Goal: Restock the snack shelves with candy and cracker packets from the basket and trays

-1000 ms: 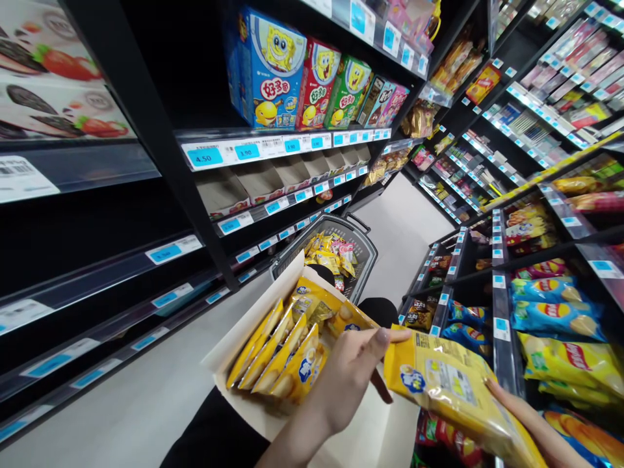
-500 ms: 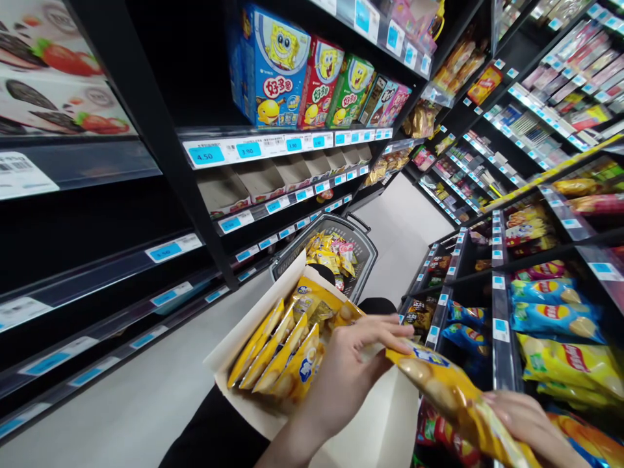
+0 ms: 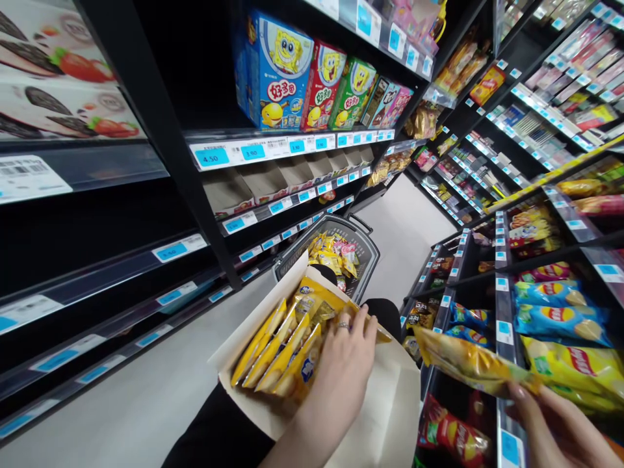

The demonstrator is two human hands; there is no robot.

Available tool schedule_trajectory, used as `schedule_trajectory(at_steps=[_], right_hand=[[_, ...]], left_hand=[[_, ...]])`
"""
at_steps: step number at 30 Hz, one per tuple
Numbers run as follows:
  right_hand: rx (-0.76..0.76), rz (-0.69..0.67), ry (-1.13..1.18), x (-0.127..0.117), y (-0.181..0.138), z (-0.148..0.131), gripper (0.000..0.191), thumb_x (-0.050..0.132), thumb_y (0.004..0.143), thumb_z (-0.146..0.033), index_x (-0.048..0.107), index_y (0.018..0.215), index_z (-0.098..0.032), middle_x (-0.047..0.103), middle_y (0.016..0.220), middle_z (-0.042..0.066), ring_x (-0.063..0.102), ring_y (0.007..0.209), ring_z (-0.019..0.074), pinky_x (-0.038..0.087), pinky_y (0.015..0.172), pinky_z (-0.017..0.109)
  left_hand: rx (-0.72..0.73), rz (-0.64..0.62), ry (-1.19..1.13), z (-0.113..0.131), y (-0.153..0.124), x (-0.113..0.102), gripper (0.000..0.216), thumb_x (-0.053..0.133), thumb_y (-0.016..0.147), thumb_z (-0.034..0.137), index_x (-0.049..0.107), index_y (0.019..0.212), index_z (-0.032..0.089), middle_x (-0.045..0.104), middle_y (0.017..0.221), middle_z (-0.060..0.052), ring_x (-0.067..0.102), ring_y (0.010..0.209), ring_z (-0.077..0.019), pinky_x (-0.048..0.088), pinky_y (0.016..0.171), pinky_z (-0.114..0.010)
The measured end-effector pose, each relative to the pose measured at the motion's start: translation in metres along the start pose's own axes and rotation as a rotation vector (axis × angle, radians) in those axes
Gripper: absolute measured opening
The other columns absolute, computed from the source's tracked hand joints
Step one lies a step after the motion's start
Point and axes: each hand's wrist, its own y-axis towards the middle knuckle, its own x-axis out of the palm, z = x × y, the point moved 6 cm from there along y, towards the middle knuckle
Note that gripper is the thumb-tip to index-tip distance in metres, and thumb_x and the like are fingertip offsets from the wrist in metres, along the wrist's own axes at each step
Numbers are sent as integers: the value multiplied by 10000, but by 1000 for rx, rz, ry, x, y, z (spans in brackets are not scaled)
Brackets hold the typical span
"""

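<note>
An open cardboard box (image 3: 390, 403) lies on my lap, with a row of yellow snack packets (image 3: 287, 344) standing in it. My left hand (image 3: 341, 370), with a ring on one finger, lies over the packets at the box's far end, fingers stretched out on them. My right hand (image 3: 550, 422) at the lower right grips one yellow snack packet (image 3: 468, 361) by its end. It holds the packet roughly level, in front of the right-hand shelf beside the bags of crisps (image 3: 560, 318).
A grey shopping basket (image 3: 364, 250) with more snack packets stands on the floor ahead of my knees. Black shelving runs along both sides of the narrow aisle. Cartoon biscuit boxes (image 3: 283, 71) sit at upper left, and the left lower shelves look mostly bare.
My left hand let go of the held packet and moved back onto the packets in the box. My right hand swung the packet rightward and turned it level toward the shelf.
</note>
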Motion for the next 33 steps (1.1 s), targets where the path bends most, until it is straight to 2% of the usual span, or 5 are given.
schedule_trajectory(at_steps=[5, 15, 23, 27, 33], right_hand=[[147, -209, -120, 46, 31, 12, 366, 733, 677, -470, 731, 871, -160, 696, 623, 33, 636, 479, 206, 468, 513, 298], [56, -666, 114, 220, 54, -12, 342, 551, 781, -339, 668, 1029, -136, 721, 935, 127, 671, 554, 198, 497, 561, 308], [336, -967, 713, 154, -3, -17, 644, 406, 812, -691, 477, 1312, -292, 589, 1249, 134, 675, 773, 208, 543, 566, 321], [613, -956, 1146, 115, -36, -27, 835, 698, 678, -582, 312, 1402, -431, 615, 1185, 87, 675, 737, 206, 519, 471, 269], [562, -656, 1089, 99, -37, -25, 500, 739, 741, -307, 586, 1216, -335, 710, 921, 57, 684, 691, 175, 548, 642, 310]], left_hand=[[40, -72, 116, 7, 0, 7, 472, 363, 783, -83, 592, 1113, 166, 532, 1223, -132, 643, 817, -197, 536, 683, -315], [152, 80, -162, 9, -4, -14, 199, 437, 754, 6, 583, 758, 142, 607, 821, -78, 575, 807, -245, 501, 702, -382], [341, 648, -1209, -2, -33, -67, 167, 485, 829, 85, 587, 762, 199, 601, 860, -13, 557, 824, -132, 446, 766, -229], [276, 548, -1504, -10, -25, -50, 151, 535, 847, 160, 637, 745, 204, 603, 874, -21, 552, 789, -134, 441, 721, -218], [90, 317, -1740, -9, -12, -32, 198, 481, 834, 163, 646, 729, 189, 573, 830, -26, 536, 838, -141, 418, 762, -207]])
